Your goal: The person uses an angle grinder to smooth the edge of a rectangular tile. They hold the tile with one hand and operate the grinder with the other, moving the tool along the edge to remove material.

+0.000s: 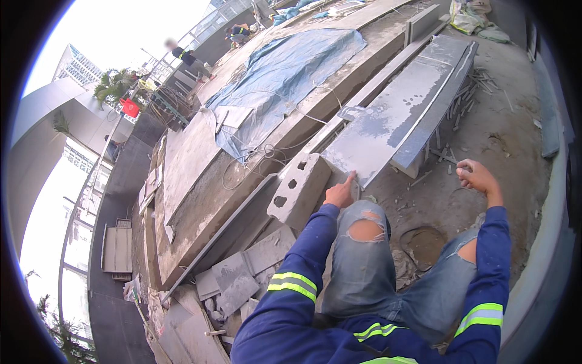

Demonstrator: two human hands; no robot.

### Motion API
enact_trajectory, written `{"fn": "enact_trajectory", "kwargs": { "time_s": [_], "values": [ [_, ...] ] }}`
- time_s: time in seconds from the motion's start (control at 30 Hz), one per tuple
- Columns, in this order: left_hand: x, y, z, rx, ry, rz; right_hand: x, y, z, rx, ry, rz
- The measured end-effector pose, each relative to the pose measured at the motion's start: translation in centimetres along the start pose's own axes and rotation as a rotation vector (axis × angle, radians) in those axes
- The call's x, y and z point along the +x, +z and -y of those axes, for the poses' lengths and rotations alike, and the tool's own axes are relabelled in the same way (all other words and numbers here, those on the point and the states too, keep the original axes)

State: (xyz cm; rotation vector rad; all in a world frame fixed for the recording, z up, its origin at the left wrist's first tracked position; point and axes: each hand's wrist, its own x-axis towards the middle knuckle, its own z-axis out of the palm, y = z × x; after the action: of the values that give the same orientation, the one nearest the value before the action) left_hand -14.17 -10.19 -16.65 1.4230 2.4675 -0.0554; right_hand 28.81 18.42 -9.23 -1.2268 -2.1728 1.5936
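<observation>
A long grey stone slab (388,121) with wet, darker patches runs away from me, a pale strip along its right side. My left hand (341,192) is at the slab's near end, index finger stretched out toward its corner and the other fingers curled. Nothing shows in that hand. Just left of it stands a concrete block (301,193) with several holes. My right hand (476,176) hangs over the dusty floor, right of the slab, with its fingers curled closed. Whatever lies inside them, if anything, is hidden.
A blue tarp (285,73) covers part of the raised concrete platform (200,227) at left. Broken slabs (233,282) lie at lower left. Thin offcuts (464,97) are scattered beneath the slab's right side. A person (189,59) stands far back; another (237,34) crouches beyond.
</observation>
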Motion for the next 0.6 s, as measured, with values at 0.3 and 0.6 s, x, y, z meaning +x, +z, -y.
{"fn": "enact_trajectory", "kwargs": {
  "time_s": [0.3, 0.6],
  "values": [
    [-7.8, 3.3, -2.1, -1.756, -0.185, 0.429, -1.0, -0.9, -1.1, 0.009, 0.020, -0.024],
    [-15.3, 2.1, -2.6, -1.818, -0.245, 0.269, -0.5, -0.8, -1.1, -0.040, 0.005, -0.009]
  ]
}}
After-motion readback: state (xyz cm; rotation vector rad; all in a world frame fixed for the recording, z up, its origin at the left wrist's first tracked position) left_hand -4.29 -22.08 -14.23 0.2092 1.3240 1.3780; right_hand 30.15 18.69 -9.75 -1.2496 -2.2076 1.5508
